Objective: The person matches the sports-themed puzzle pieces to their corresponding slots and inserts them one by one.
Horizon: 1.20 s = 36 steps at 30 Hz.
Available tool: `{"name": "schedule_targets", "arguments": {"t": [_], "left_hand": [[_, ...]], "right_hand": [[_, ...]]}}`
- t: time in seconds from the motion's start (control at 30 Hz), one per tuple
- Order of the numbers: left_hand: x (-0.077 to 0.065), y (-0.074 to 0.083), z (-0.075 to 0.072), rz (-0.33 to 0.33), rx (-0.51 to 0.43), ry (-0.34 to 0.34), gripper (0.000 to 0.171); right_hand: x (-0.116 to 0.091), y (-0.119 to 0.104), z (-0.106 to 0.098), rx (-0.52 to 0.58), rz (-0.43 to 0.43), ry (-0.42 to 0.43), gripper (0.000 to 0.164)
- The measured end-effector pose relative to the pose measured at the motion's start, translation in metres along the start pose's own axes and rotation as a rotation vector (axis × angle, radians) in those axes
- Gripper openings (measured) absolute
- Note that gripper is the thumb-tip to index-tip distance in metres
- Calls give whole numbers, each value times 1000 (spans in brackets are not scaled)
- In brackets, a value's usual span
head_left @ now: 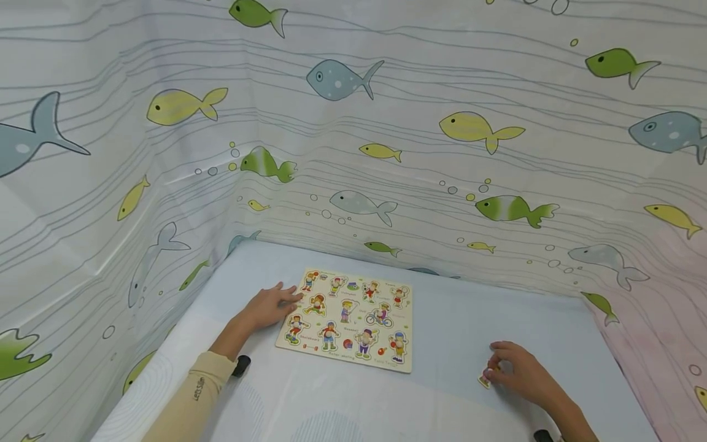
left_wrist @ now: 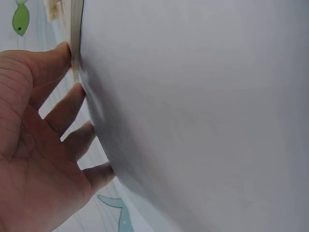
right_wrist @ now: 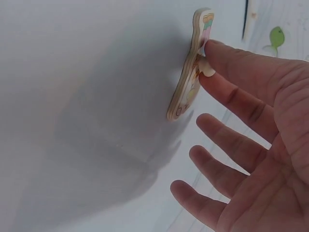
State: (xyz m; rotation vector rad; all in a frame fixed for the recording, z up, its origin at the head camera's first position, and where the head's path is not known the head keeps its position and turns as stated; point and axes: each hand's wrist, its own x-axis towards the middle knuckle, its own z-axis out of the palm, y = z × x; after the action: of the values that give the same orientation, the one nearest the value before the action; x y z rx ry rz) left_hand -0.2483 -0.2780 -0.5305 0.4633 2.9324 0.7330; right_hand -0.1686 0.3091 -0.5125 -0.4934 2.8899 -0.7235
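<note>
A wooden knob puzzle board [head_left: 329, 313] with small sports figures lies flat on the table. My left hand [head_left: 269, 306] rests at its left edge, fingers spread. In the left wrist view, the thumb and fingertips meet the edge of the board [left_wrist: 76, 34] and the table surface. To the right of the board, my right hand [head_left: 519, 371] pinches a wooden puzzle piece [right_wrist: 183, 92] by its pale knob [right_wrist: 206, 66] between thumb and index finger. The other three fingers extend loosely. The piece is tilted close over the table, partly covered by the fingers in the head view.
The table [head_left: 442, 399] has a pale blue and white cover. Behind it and on the left, a sheet printed with fish [head_left: 337, 80] hangs like a wall. A pinkish stretch of sheet [head_left: 663, 294] borders the right side.
</note>
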Motion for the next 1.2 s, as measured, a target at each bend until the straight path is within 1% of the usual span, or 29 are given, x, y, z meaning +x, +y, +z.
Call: {"name": "schedule_targets", "arguments": {"t": [0.3, 0.57, 0.9, 1.1, 1.2], "left_hand": [[0, -1, 1, 11, 4, 4, 35], [0, 0, 1, 8, 3, 9, 35], [-1, 0, 0, 15, 5, 11, 35], [-1, 0, 0, 10, -1, 12, 35], [-1, 0, 0, 23, -2, 17, 35]], "right_hand": [[2, 0, -1, -6, 9, -21, 20], [6, -3, -1, -28, -15, -20, 18], [17, -18, -5, -19, -31, -26, 18], [24, -28, -6, -10, -80, 6, 18], [26, -32, -5, -12, -91, 13, 18]]}}
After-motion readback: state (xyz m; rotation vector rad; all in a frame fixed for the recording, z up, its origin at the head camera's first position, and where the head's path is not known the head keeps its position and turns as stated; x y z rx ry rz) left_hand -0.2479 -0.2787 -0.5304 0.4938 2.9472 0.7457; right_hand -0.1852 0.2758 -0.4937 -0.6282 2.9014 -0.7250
